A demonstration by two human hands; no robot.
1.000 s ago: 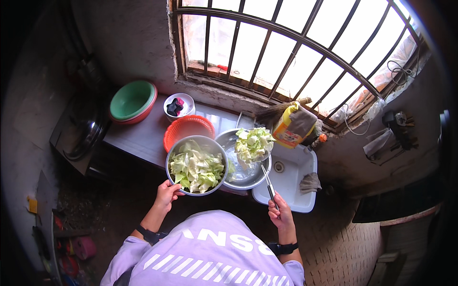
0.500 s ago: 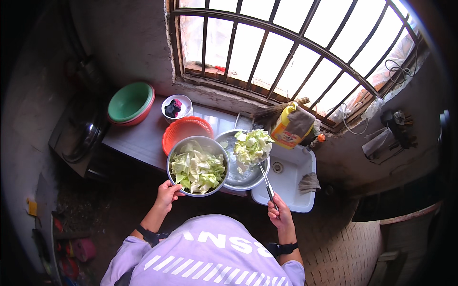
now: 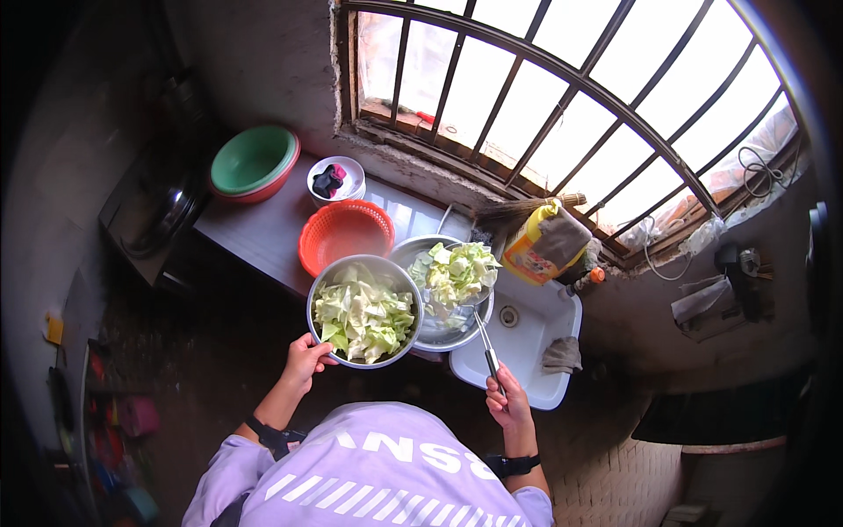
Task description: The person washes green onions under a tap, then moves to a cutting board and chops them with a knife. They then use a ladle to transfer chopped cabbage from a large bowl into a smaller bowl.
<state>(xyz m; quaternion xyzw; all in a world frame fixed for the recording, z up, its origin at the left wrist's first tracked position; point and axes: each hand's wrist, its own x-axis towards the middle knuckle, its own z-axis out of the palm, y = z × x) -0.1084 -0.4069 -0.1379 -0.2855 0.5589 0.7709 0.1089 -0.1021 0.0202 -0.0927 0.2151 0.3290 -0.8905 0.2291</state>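
My left hand (image 3: 307,360) is closed on the near left rim of a round metal bowl (image 3: 383,269), thumb on top. Cut cabbage leaves (image 3: 364,321) fill much of this bowl. In my right hand (image 3: 509,397) is the dark grip of a skimmer (image 3: 488,348), fingers wrapped round it. A heap of cabbage pieces (image 3: 461,270) lies on the skimmer's head and mostly hides it. Below the heap stands a metal basin (image 3: 436,339) with what looks like water in it. The bowl overlaps the basin's left side.
An orange-red plastic basket (image 3: 345,209) sits behind the bowl. Green and red basins (image 3: 255,162) and white bowls (image 3: 351,176) line the counter (image 3: 255,233). At right are a white sink (image 3: 527,351) with a grey cloth (image 3: 562,355), a yellow container (image 3: 534,250) and a broom (image 3: 527,206) under the barred window.
The view has turned slightly, so the window sits farther right. The loaded skimmer has shifted a little left, toward the bowl, still above the basin. My left hand keeps its grip.
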